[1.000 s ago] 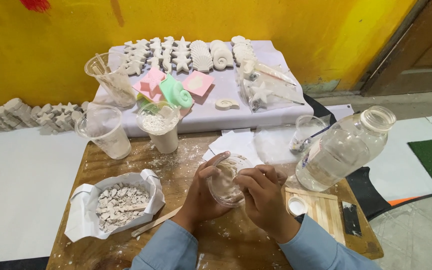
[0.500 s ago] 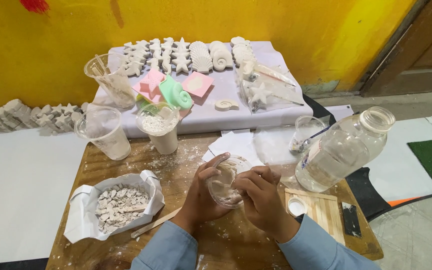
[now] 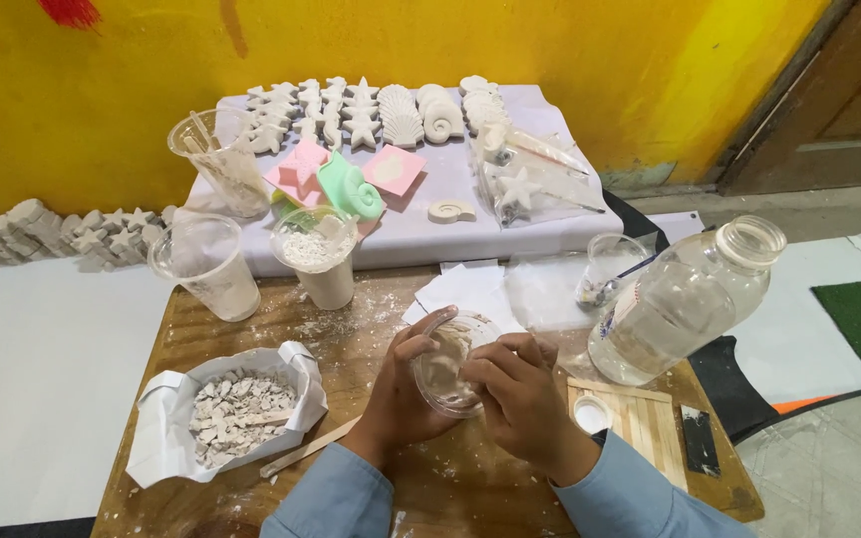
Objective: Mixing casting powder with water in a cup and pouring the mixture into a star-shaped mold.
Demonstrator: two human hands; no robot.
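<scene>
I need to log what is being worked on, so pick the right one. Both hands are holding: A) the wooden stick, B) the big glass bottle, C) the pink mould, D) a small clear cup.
D: the left hand and right hand close together around the small clear cup, while the bottle, stick and pink mould lie untouched.

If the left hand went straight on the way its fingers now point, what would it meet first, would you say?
The left hand already cups the clear plastic cup. Its fingers point up and right, so past the cup it would probably reach the white paper sheets first; depth is uncertain.
</scene>
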